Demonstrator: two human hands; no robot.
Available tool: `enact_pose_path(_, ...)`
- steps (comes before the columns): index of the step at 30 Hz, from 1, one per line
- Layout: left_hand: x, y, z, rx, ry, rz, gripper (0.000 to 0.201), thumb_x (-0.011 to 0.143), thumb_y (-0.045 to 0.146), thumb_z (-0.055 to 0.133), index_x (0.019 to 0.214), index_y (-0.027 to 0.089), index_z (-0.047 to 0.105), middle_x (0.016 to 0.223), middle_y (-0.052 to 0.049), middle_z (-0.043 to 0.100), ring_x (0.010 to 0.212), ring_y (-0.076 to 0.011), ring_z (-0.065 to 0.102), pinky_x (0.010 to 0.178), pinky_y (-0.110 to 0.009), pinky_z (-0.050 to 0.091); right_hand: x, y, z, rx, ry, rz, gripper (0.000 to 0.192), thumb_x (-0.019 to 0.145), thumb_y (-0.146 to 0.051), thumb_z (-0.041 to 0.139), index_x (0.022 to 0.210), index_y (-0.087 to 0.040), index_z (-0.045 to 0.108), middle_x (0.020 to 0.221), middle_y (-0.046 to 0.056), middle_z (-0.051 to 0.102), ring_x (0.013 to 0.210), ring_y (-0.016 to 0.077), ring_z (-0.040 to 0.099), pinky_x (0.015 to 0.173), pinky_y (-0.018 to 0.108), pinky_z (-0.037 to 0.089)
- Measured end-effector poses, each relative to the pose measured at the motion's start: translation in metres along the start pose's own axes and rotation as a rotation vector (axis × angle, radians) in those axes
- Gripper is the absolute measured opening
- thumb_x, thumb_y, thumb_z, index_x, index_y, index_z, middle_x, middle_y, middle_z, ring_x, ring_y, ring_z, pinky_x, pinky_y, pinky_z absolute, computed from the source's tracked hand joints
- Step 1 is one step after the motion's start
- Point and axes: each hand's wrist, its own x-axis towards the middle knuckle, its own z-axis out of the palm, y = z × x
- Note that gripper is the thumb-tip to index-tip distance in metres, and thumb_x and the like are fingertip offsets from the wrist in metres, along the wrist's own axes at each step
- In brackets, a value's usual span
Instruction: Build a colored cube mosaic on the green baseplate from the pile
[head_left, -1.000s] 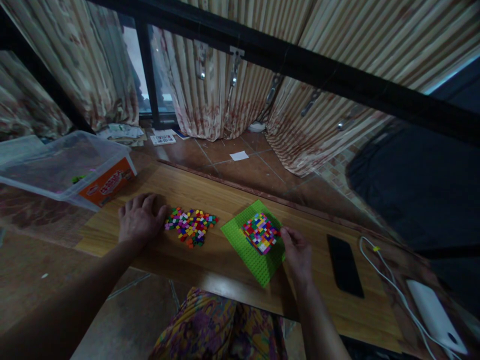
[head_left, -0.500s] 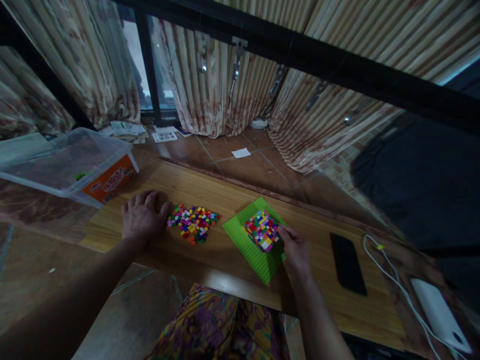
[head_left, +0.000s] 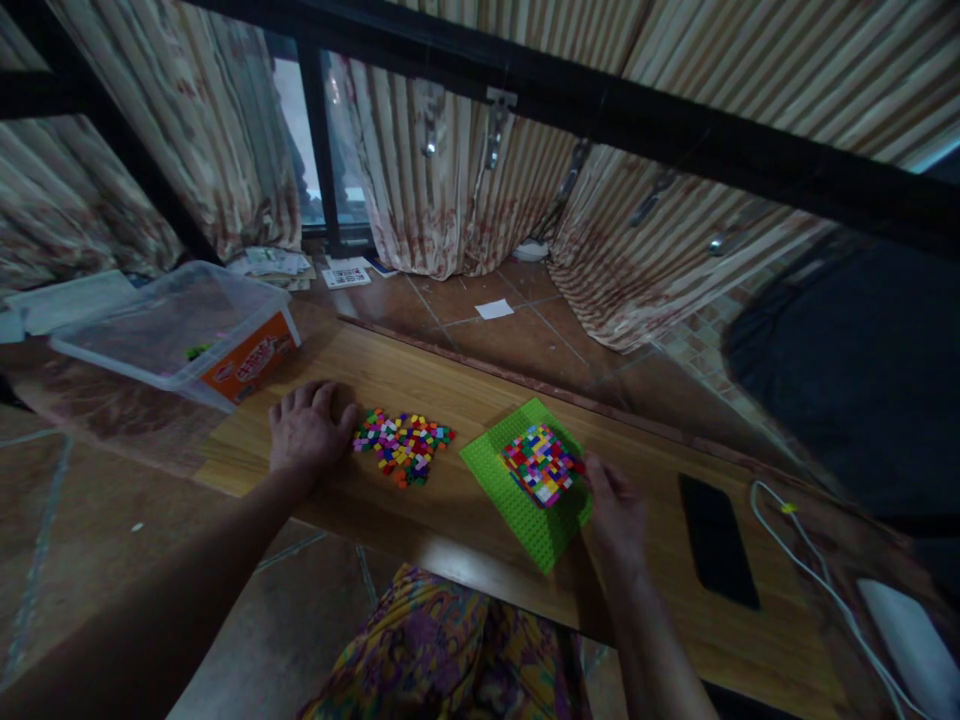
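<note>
My left hand [head_left: 309,428] lies on the wooden table with its fingers loosely spread, holding nothing. Just right of its thumb is a loose pile of small multicoloured toy bricks [head_left: 405,445]. Farther right, a green studded baseplate [head_left: 517,505] lies at an angle. A compact block of many-coloured bricks [head_left: 541,465] is built up on it. My right hand [head_left: 616,505] is at the block's right corner, over the baseplate's right edge, thumb and fingers drawn together. Whether a brick is between the fingertips cannot be made out.
A clear plastic bin [head_left: 172,330] with an orange label stands at the table's left end. Right of my right hand lies a black phone [head_left: 718,540]. Beyond it are a white cable [head_left: 795,550] and a white device [head_left: 904,635]. Patterned cloth [head_left: 442,650] covers my lap.
The view has shifted a little, moving the scene rightward. My right hand has drawn slightly away from the top of the brick block toward its right corner. My left hand stays resting.
</note>
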Motion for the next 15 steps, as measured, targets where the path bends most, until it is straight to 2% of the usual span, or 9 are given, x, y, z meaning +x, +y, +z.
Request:
enact_pose_path(2,-0.001,0.000,0.001,-0.008,-0.010,0.001,0.058,0.090,0.053,0.037,0.133,0.018,0.052,0.140,-0.014,0.050,0.126,-0.0353,0.042,0.104,-0.051,0.032,-0.010,-0.013,-0.001,-0.069,0.073,-0.092,0.041,0.077,-0.050,0.067,0.095,-0.014,0.073,0.094,0.012,0.075,0.085,0.0248,0.069,0.075,0.036,0.053)
enact_pose_path(4,-0.002,-0.001,0.001,-0.014,-0.013,-0.006,0.057,0.090,0.052,0.038,0.134,0.018,0.052,0.140,-0.013,0.050,0.126,-0.0346,0.043,0.104,-0.050,0.032,-0.026,-0.028,0.005,-0.147,0.072,-0.199,0.038,0.078,-0.048,0.067,0.093,-0.014,0.073,0.095,0.013,0.074,0.086,0.0246,0.068,0.077,0.037,0.052)
enact_pose_path(6,-0.002,-0.001,0.002,-0.017,-0.001,-0.006,0.057,0.090,0.052,0.038,0.133,0.018,0.052,0.139,-0.013,0.051,0.125,-0.0341,0.043,0.104,-0.049,0.032,-0.049,-0.039,0.018,-0.178,-0.052,-0.304,0.030,0.081,-0.045,0.064,0.092,-0.018,0.073,0.097,0.010,0.073,0.089,0.0231,0.067,0.081,0.037,0.051)
enact_pose_path(9,-0.003,-0.002,0.003,-0.033,0.007,0.001,0.056,0.090,0.052,0.039,0.133,0.019,0.052,0.138,-0.013,0.051,0.125,-0.0337,0.043,0.104,-0.049,0.031,-0.088,-0.044,0.048,-0.218,-0.422,-0.399,0.020,0.085,-0.036,0.060,0.091,-0.022,0.073,0.095,0.006,0.072,0.088,0.0204,0.065,0.082,0.034,0.050)
enact_pose_path(10,-0.003,-0.002,0.003,-0.040,0.005,0.001,0.056,0.090,0.052,0.040,0.133,0.019,0.052,0.138,-0.013,0.051,0.125,-0.0337,0.043,0.104,-0.050,0.031,-0.099,-0.042,0.059,-0.245,-0.510,-0.408,0.018,0.086,-0.034,0.059,0.091,-0.023,0.072,0.094,0.006,0.071,0.089,0.0200,0.065,0.082,0.034,0.050)
enact_pose_path(12,-0.003,-0.002,0.003,-0.050,0.002,-0.002,0.055,0.090,0.051,0.040,0.133,0.019,0.053,0.138,-0.013,0.051,0.126,-0.0339,0.043,0.104,-0.050,0.031,-0.115,-0.034,0.080,-0.292,-0.597,-0.426,0.017,0.087,-0.031,0.057,0.091,-0.024,0.071,0.094,0.005,0.070,0.090,0.0203,0.063,0.083,0.034,0.049)
enact_pose_path(15,-0.004,-0.003,0.003,-0.049,0.005,-0.004,0.055,0.090,0.051,0.041,0.132,0.018,0.053,0.139,-0.013,0.051,0.126,-0.0338,0.043,0.105,-0.050,0.030,-0.123,-0.022,0.105,-0.358,-0.601,-0.481,0.017,0.087,-0.028,0.055,0.092,-0.022,0.070,0.093,0.006,0.068,0.091,0.0214,0.061,0.083,0.036,0.048)
